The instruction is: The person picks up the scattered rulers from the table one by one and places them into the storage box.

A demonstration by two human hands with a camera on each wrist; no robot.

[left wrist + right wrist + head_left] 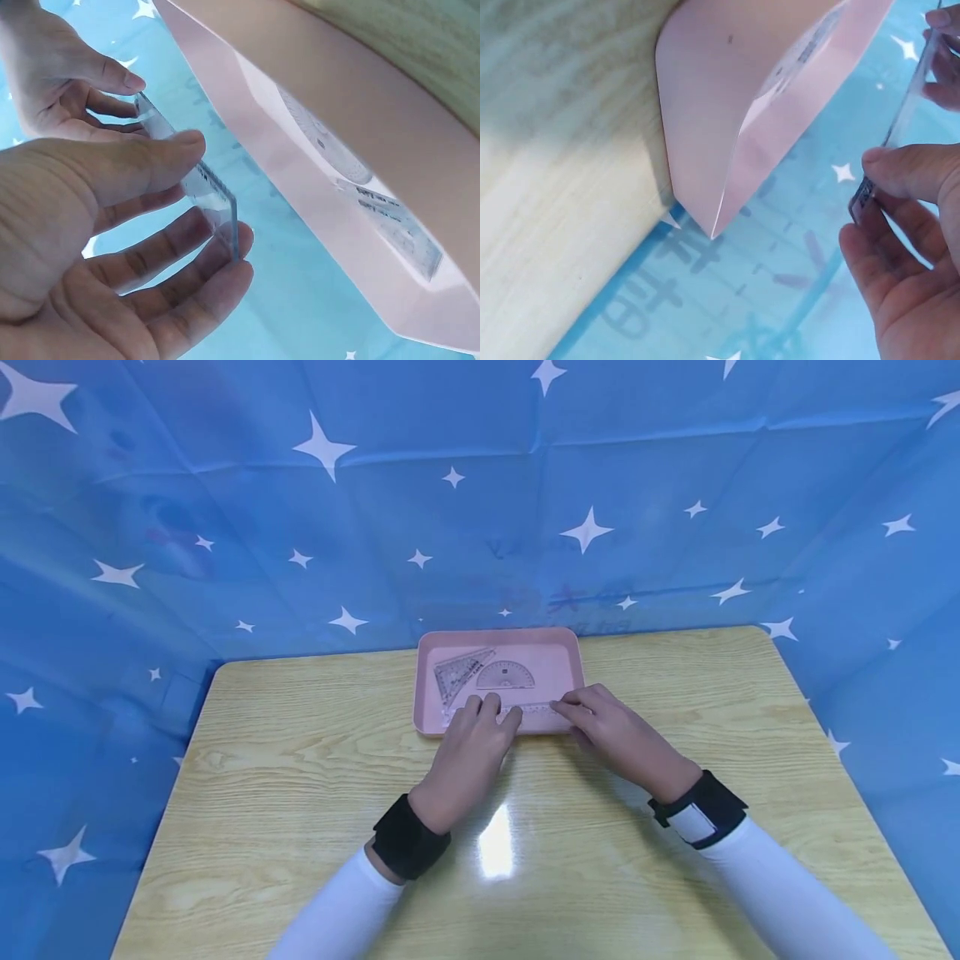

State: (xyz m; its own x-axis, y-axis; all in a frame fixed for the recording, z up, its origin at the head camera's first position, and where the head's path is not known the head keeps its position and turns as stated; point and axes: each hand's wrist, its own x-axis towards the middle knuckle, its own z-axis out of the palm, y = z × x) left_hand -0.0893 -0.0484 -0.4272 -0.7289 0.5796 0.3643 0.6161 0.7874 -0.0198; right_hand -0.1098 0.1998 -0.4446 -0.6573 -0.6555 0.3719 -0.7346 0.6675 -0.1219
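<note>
A clear plastic ruler (528, 707) is held level above the front side of a pink tray (557, 664). My left hand (471, 747) pinches the ruler's left end between thumb and fingers, as the left wrist view also shows. At the other end, my right hand (618, 739) grips the ruler (909, 109) with its thumb on one face and fingers on the other. Inside the tray lie a clear set square (456, 675) on the left and a clear protractor (506, 676) beside it.
The tray stands at the far edge of a wood-grain table (315, 727). Behind it hangs a blue cloth (480, 543) with white stars, close to the table's back edge. Black bands (411, 835) circle both wrists.
</note>
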